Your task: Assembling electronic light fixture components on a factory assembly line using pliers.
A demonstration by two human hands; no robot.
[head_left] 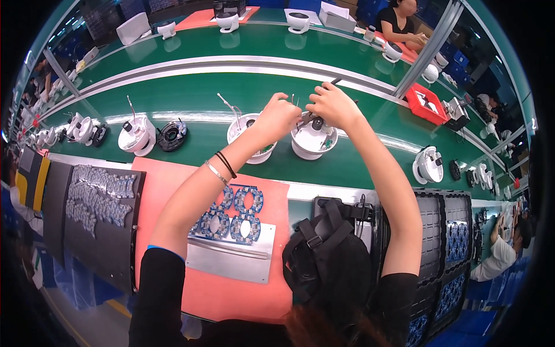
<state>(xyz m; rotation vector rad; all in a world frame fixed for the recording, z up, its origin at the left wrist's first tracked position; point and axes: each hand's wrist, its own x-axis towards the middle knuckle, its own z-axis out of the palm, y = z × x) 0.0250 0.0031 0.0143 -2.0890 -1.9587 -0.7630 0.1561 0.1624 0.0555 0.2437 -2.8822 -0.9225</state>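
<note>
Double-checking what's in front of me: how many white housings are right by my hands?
2. The left white housing sits partly under your left forearm; the right white housing sits beside your left hand and right hand. No third shows there.

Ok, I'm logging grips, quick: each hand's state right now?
Left hand: closed; whether it holds anything can't be told.
Right hand: closed around a dark tool, above a white case.
</note>
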